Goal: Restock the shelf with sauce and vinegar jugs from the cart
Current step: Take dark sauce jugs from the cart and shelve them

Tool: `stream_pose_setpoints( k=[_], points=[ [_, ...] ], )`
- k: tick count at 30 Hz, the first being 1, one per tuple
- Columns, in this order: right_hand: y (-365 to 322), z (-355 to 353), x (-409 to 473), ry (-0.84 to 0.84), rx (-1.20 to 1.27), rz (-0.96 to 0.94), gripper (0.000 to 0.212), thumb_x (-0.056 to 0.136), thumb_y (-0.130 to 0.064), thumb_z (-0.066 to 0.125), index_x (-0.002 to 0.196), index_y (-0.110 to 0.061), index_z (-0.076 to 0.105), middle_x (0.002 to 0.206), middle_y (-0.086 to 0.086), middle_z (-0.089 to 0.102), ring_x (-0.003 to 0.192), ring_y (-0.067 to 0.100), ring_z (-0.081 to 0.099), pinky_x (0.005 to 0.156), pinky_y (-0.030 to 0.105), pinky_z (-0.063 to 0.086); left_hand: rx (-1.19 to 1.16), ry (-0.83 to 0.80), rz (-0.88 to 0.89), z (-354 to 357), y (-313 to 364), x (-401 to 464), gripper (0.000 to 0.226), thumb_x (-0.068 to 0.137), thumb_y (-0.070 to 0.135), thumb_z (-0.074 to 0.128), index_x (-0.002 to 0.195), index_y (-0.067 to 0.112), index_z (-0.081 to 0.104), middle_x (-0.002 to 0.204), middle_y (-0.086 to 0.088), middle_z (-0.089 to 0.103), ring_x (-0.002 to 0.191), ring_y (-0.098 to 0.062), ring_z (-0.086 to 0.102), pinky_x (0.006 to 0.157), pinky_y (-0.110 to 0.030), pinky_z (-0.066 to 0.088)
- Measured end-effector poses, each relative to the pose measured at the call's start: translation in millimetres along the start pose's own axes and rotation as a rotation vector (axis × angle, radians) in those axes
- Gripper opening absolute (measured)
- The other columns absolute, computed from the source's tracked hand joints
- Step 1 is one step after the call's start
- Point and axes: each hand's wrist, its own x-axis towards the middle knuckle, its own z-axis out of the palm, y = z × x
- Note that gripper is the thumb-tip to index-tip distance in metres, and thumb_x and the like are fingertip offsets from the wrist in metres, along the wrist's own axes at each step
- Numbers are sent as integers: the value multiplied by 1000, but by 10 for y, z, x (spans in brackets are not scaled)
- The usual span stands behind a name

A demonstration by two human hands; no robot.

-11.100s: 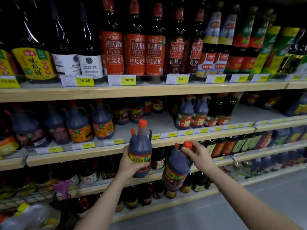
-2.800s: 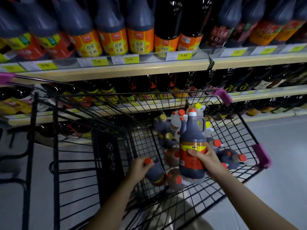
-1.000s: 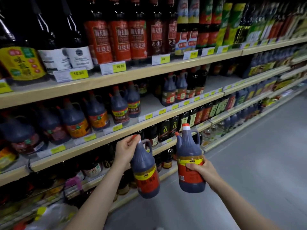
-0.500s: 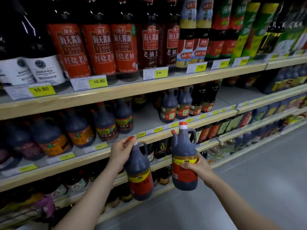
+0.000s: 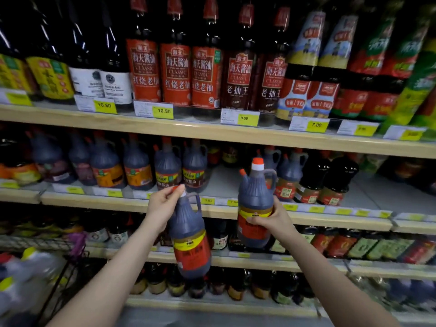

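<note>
- Two jugs are up in your hands in the head view, in front of the shelf (image 5: 221,207) with the bare gap.
- Your left hand (image 5: 162,206) pinches the left jug (image 5: 190,239) only by its cap, fingers (image 5: 175,191) pressed tight. It hangs tilted, so it could slip and fall to the floor.
- Your right hand (image 5: 271,220) wraps around the right jug (image 5: 256,208), which stands upright. Its top could bump the shelf edge (image 5: 236,135) above.
- The cart (image 5: 47,244) sits low on your left.
</note>
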Motion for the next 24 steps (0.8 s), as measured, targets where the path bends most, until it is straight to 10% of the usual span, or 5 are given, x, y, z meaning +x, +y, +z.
stream_pose_setpoints(
  k=[14, 24],
  points=[
    [13, 859, 1407, 46, -64, -414, 79, 46, -27, 85, 116, -23, 49, 110, 1, 63, 98, 11, 61, 78, 20, 50, 51, -33, 136, -288, 59, 1036, 15, 89, 22, 61, 77, 21, 70, 80, 2, 69, 82, -13, 63, 79, -31, 50],
    [311, 855, 1761, 81, -61, -212, 80, 61, -9, 85, 129, -13, 43, 117, 4, 57, 104, 17, 56, 84, 28, 44, 32, -85, 102, -261, -215, 1272, 18, 89, 21, 60, 74, 20, 69, 64, 12, 71, 66, 0, 64, 64, -17, 52]
  ],
)
